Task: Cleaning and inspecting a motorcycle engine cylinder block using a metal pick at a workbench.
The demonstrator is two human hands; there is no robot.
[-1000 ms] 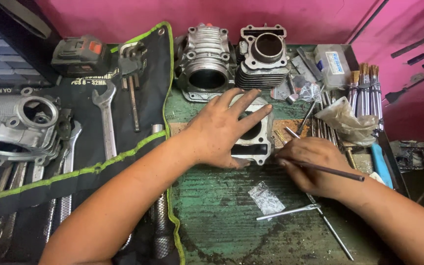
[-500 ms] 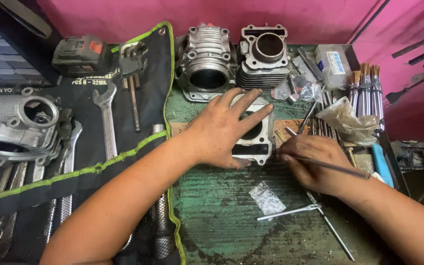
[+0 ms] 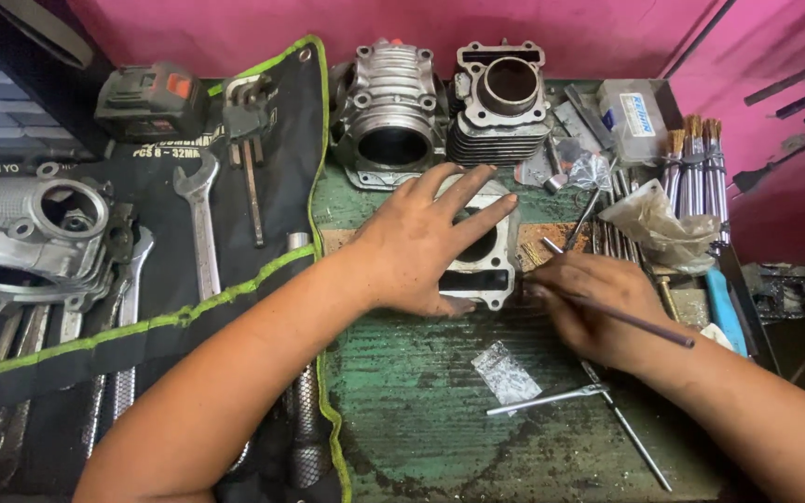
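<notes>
Pressing flat on a bare metal engine cylinder block [image 3: 482, 265] at the centre of the frame, the left hand [image 3: 421, 247] spreads its fingers across the top to steady it, palm down rather than closed around it. The right hand [image 3: 593, 303], just right of the block, pinches a thin dark rod [image 3: 621, 317] whose tip meets the block's lower right corner. A slip of that rod looks the likeliest trouble: it could skid off the corner and scratch the mating face or jab the left thumb close by. A small clear plastic bag [image 3: 507, 373] and a T-handle tool [image 3: 598, 405] lie near the right wrist and might be swept along. Open room is the worn green bench top [image 3: 421, 410] at lower centre; a tool roll [image 3: 188, 233] crowds the left, two more cylinders [image 3: 393, 112] the top, brushes [image 3: 691, 163] the upper right.
</notes>
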